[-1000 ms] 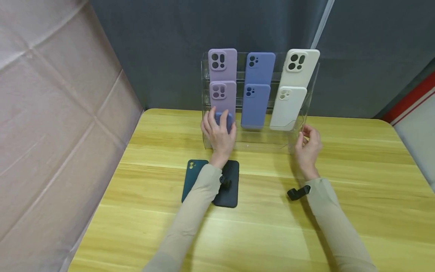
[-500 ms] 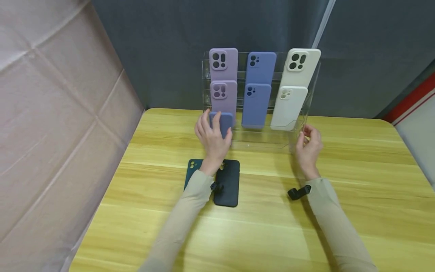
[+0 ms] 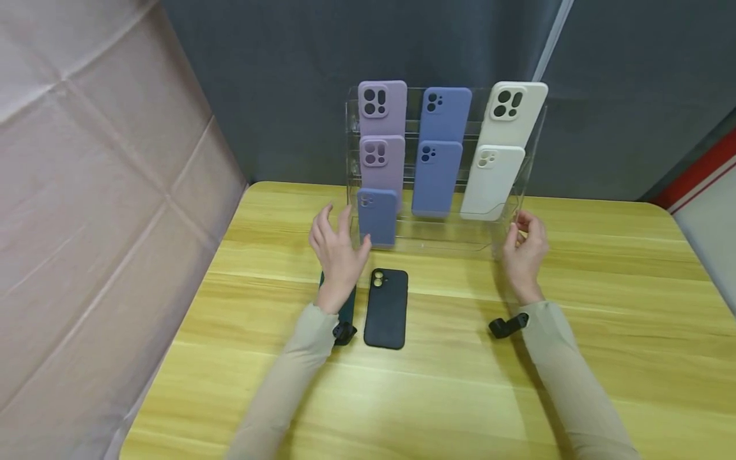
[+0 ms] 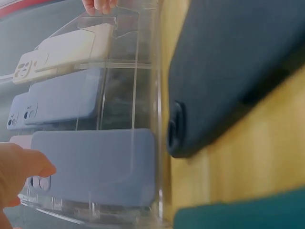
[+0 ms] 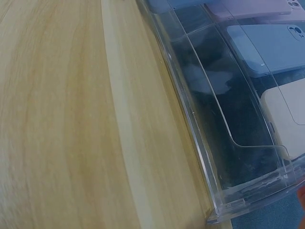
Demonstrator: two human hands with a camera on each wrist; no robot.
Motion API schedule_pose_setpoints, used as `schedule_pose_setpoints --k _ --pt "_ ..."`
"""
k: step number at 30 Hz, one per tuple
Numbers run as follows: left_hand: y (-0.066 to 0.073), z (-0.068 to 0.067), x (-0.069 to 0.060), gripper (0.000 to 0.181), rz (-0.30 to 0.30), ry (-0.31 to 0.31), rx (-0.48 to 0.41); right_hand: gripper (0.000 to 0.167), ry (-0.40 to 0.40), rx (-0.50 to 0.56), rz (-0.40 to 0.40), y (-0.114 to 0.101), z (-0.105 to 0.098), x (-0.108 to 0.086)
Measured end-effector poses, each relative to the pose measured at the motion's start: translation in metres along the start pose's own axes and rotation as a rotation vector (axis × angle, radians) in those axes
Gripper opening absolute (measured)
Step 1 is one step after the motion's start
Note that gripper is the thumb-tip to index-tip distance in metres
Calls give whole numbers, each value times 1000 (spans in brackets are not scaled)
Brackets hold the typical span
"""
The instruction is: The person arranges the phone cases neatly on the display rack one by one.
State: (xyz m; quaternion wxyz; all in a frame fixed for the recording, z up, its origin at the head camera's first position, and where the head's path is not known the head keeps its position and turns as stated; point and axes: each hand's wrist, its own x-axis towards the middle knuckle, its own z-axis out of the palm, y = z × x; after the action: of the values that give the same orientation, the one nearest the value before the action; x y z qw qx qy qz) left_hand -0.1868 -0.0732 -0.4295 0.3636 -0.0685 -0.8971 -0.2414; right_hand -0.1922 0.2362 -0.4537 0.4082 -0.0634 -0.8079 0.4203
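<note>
A clear acrylic display rack [image 3: 445, 237] stands at the back of the table, holding phone cases in tiers. In its lowest tier at the left, a blue-violet phone case [image 3: 377, 222] leans upright. My left hand [image 3: 338, 255] is just left of and in front of that case, fingers spread and holding nothing; its thumb tip shows near the case's camera cutout in the left wrist view. My right hand [image 3: 524, 249] pinches the rack's right side edge with curled fingers. Behind the blue-violet case stand two lilac cases [image 3: 383, 105].
Two more blue-violet cases [image 3: 437, 179] fill the rack's middle, and white cases [image 3: 491, 182] its right. A black phone case [image 3: 386, 313] lies on the wooden table [image 3: 448, 383]. Beside it, a dark green case [image 3: 349, 303] is partly hidden under my left wrist.
My left hand has let go of the blue-violet case and moved left and toward me, with its fingers spreading. The case stays in the lowest tier. My right hand stays at the rack.
</note>
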Motion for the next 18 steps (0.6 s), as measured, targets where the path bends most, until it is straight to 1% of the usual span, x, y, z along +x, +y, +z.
schedule_pose_setpoints --k 3,8,12,15,18 --pt "-6 -5 -7 63 -28 -64 7 20 5 1 4 -1 0 0" --pt "-14 -12 -19 66 -75 -188 20 21 -10 -3 -6 -1 -1 0" --pt "-20 -17 -28 71 -107 -272 34 21 -10 0 -5 -1 -1 0" --pt "-22 -20 -33 73 -137 -354 51 20 -7 4 -7 -1 -1 0" --pt "-23 -22 -37 74 -170 -452 65 20 -8 -2 -17 -1 -1 0"
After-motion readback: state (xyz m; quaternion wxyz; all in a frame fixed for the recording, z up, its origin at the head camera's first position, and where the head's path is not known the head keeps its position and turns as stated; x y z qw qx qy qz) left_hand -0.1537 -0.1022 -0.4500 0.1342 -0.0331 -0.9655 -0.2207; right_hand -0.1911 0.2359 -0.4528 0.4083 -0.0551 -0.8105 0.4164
